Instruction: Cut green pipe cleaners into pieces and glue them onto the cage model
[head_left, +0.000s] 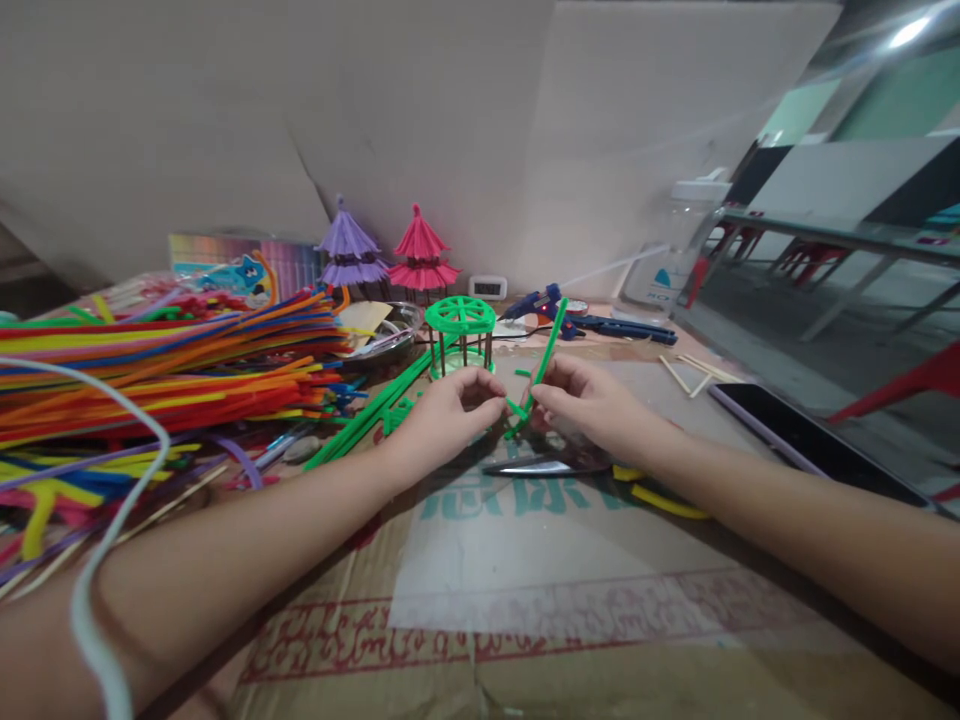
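My left hand (450, 410) and my right hand (581, 400) meet over a flat cardboard sheet (525, 590). Both pinch a bright green pipe cleaner (541, 365), which slants up to the right from between my fingertips. My left fingers close on its lower bent end, my right fingers on the stem just beside. Behind my hands stands a small green pipe-cleaner pavilion frame (460, 335) with a wheel-shaped top. Several loose green pipe cleaners (371, 410) lie left of my left hand.
A big pile of coloured pipe cleaners (165, 370) fills the left. Purple (349, 250) and pink (421, 250) pipe-cleaner pavilions stand at the back. A blue glue gun (570, 315), yellow-handled pliers (637, 485), wooden sticks (694, 372) and a phone (810, 440) lie to the right.
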